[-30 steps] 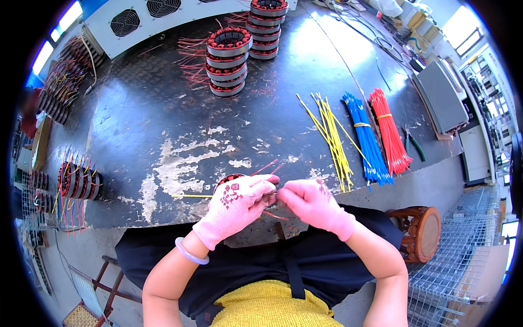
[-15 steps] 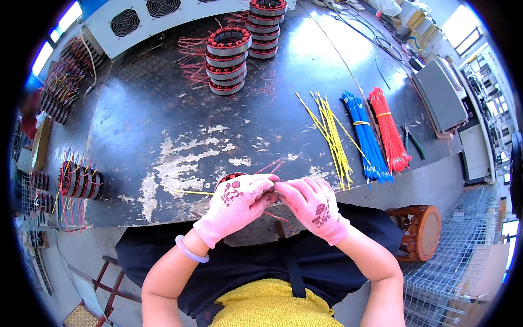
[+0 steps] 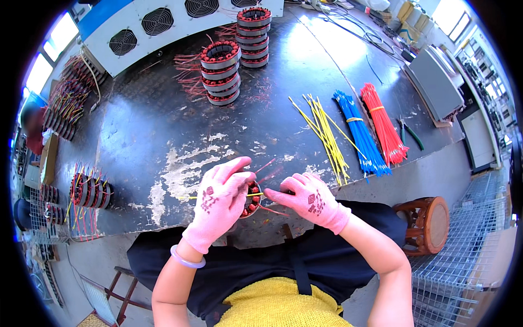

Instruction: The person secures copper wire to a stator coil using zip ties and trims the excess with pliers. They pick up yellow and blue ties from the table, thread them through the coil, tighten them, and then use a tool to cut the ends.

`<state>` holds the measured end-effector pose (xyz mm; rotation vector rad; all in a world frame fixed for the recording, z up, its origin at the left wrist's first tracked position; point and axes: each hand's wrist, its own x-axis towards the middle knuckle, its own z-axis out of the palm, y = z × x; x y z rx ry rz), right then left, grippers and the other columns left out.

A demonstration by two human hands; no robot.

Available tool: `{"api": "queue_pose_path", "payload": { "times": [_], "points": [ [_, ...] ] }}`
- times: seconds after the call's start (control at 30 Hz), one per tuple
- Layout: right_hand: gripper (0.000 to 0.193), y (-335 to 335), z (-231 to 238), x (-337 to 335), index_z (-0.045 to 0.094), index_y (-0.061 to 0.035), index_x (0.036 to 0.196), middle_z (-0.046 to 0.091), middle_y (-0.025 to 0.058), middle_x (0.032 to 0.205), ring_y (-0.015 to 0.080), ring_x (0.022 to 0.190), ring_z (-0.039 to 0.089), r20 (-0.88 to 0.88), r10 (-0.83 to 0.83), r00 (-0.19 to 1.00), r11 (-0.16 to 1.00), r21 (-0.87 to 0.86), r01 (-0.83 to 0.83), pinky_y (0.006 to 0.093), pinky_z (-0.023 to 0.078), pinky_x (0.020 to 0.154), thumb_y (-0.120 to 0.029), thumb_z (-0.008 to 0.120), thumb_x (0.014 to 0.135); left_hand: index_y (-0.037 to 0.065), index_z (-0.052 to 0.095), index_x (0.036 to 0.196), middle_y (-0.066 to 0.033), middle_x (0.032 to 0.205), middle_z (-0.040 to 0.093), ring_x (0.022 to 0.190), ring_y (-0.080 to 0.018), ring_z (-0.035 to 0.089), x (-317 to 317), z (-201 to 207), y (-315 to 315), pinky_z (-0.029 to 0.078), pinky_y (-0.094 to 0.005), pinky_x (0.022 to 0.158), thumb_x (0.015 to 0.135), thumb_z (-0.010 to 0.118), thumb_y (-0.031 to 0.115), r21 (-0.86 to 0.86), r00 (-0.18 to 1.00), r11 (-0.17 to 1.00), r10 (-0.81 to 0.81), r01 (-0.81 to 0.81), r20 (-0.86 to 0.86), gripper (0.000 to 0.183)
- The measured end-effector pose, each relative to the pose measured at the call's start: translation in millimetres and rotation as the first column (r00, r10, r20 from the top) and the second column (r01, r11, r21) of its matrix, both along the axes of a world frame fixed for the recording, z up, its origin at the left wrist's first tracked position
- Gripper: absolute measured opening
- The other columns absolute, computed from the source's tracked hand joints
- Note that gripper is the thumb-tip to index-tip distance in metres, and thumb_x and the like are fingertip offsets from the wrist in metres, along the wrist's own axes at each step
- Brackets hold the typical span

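At the table's near edge lies a ring-shaped motor stator [image 3: 251, 206] with red copper windings, partly hidden by my left hand [image 3: 216, 199]. That hand, in a pink glove, curls over the ring's left side, its index finger raised. A thin yellow wire [image 3: 254, 194] crosses the ring's face; its other end [image 3: 188, 197] sticks out left of my left hand. My right hand [image 3: 309, 200], also gloved in pink, pinches at the wire's right end with thumb and index finger. Reddish lead wires [image 3: 267, 164] stick out from the stator, up and to the right.
To the right lie loose yellow wires [image 3: 328, 143], a blue wire bundle [image 3: 359, 133], a red wire bundle [image 3: 383, 122] and green-handled pliers [image 3: 412, 136]. Stacked stators [image 3: 220, 73] stand at the back, more stators [image 3: 90, 188] at left. A wooden stool [image 3: 422, 226] is beside the table.
My hands have moved apart, uncovering the stator and the yellow wire across it. The left hand's index finger has lifted. The whole view has shifted slightly.
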<state>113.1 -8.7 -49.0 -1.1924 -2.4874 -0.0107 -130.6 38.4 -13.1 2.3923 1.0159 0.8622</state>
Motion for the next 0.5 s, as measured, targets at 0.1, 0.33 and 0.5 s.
{"api": "queue_pose_path", "payload": {
  "times": [0.1, 0.33, 0.5],
  "points": [
    [0.053, 0.9, -0.2, 8.3, 0.066, -0.0306, 0.131, 0.058, -0.0006, 0.096, 0.0200, 0.087, 0.062, -0.021, -0.002, 1.000, 1.000, -0.019, 0.002, 0.0362, 0.051, 0.076, -0.011, 0.066, 0.082, 0.005, 0.069, 0.116, -0.0159, 0.137, 0.059, 0.124, -0.0362, 0.056, 11.4, -10.3, 3.9, 0.043, -0.0457, 0.107, 0.092, 0.060, 0.005, -0.044, 0.996, 0.997, -0.064, 0.061, -0.068, 0.025],
    [0.025, -17.1, 18.2, 45.9, 0.070, -0.0120, 0.110, 0.066, 0.0082, 0.093, 0.0293, 0.086, 0.067, -0.449, -0.334, 0.829, 0.939, -0.079, 0.335, 0.0402, 0.054, 0.074, -0.016, 0.075, 0.087, 0.002, 0.066, 0.119, -0.0176, 0.136, 0.058, 0.124, -0.0393, 0.055, 16.5, -22.7, -2.1, 0.043, -0.0477, 0.106, 0.094, 0.061, 0.014, -0.128, 0.990, 0.989, 0.061, -0.077, -0.125, 0.028],
    [0.042, -62.1, 11.2, 155.0, 0.062, -0.0114, 0.065, 0.062, 0.0123, 0.064, 0.0359, 0.061, 0.064, -0.234, -0.854, 0.466, 0.460, 0.082, 0.884, 0.0434, 0.049, 0.056, -0.041, 0.069, 0.094, 0.000, 0.062, 0.128, -0.0170, 0.140, 0.056, 0.126, -0.0388, 0.054, 20.5, -29.7, -1.8, 0.042, -0.0467, 0.108, 0.097, 0.059, 0.015, -0.098, 0.989, 0.993, 0.051, -0.065, -0.139, 0.035]
  ]
}}
